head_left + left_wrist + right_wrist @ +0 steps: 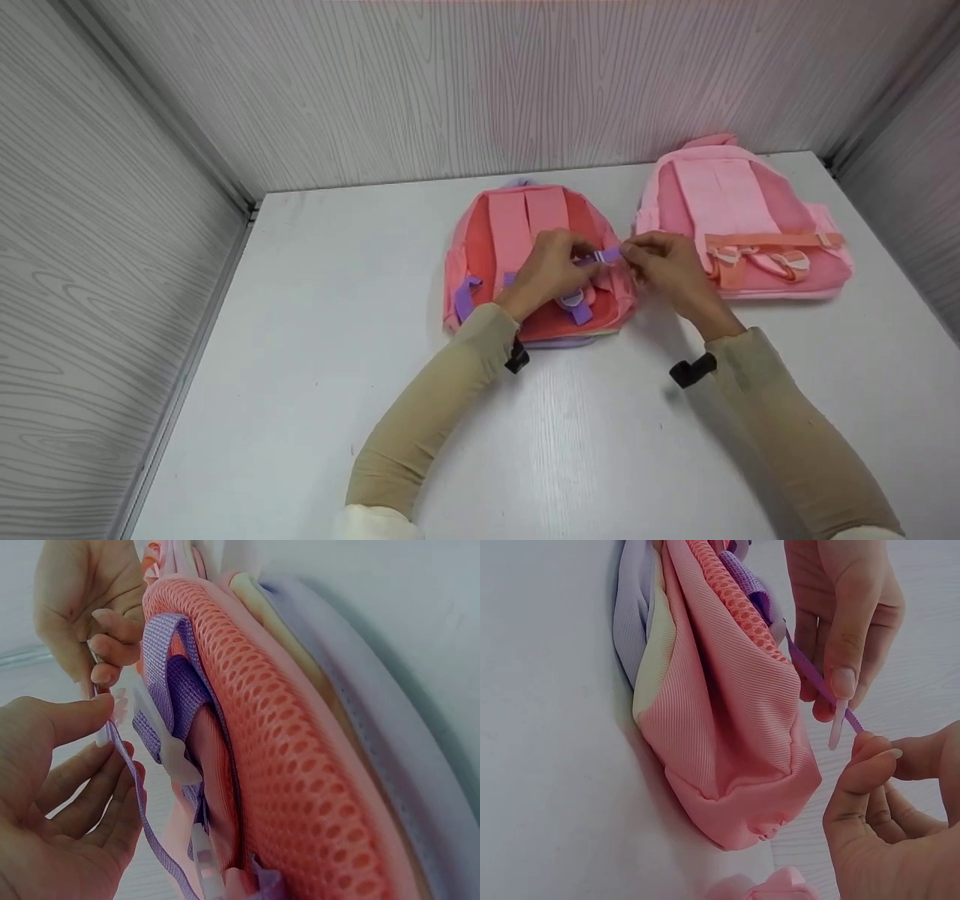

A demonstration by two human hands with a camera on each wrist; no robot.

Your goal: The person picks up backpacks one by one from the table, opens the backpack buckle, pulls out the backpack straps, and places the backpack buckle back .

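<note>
A coral-pink backpack (544,328) lies on the table with its mesh back and shoulder straps facing up. Over its right side, my left hand (551,270) pinches a narrow purple strap (810,671) together with a small pale plastic piece (838,724) between thumb and fingers. Just to the right, my right hand (667,270) pinches the strap's end between thumb and forefinger, fingertips close to the left hand's. The strap runs back from the left hand to the backpack. A white plastic buckle (180,761) with purple webbing (157,667) hangs at the mesh back.
A lighter pink backpack (731,195) with orange straps (780,240) lies at the right, near the table's back edge. White wood-grain panels (450,90) enclose the table (315,360) at the back and both sides.
</note>
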